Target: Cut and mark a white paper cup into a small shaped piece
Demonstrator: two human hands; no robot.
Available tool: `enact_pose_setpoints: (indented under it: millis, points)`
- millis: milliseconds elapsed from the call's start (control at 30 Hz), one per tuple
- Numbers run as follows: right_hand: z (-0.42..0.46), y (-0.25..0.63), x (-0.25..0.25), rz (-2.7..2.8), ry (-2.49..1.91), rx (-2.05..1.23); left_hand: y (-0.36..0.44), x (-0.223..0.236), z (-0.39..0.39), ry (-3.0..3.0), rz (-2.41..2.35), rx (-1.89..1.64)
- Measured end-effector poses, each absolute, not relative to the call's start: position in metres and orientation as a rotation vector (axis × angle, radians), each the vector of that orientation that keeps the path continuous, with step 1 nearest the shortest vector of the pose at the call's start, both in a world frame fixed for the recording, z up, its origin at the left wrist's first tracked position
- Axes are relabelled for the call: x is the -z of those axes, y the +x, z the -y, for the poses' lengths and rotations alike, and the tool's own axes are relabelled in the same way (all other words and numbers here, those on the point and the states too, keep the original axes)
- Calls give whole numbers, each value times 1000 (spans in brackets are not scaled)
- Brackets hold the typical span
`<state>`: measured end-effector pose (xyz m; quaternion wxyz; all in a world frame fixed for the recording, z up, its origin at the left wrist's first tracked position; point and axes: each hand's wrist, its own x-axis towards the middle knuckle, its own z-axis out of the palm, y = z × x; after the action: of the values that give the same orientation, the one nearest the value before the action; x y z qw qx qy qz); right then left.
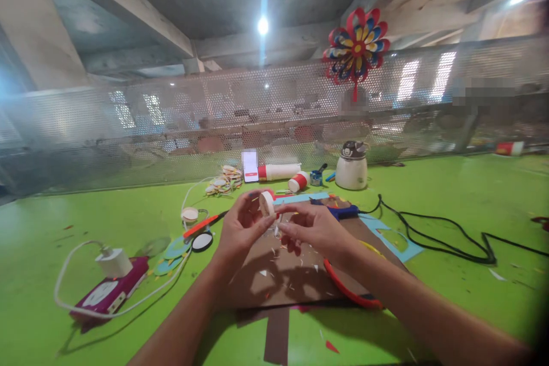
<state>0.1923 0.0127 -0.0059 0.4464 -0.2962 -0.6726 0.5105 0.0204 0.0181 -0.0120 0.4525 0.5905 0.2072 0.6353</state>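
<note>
A short white round piece (267, 203), like the cut end of a paper cup, is held up between the fingers and thumb of my left hand (242, 226). Close beside it, the fingers of my right hand (315, 227) are pinched together near a small white bit that I cannot make out clearly. Both hands are above a brown board (274, 280) strewn with paper scraps. Behind my right wrist lies a blue tool (343, 211) with a black cord, and a red curved handle (349, 289) shows under the forearm.
An orange cutter (201, 226) and a black-rimmed white disc (202, 241) lie left of the board. Farther left is a purple power strip (132, 278) with a white plug (114, 263). A phone (250, 166), paper cups (299, 182) and a white bottle (351, 174) stand or lie behind.
</note>
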Motion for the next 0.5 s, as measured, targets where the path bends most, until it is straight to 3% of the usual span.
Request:
enact_pose_setpoints:
  millis: [267,500]
  points:
    - [-16,198,12,1518,-661,-1377,29,16,-14,1484,-572,-1513]
    - [-10,199,14,1583,-701,-1165,30,20,-15,1490,-598,-1475]
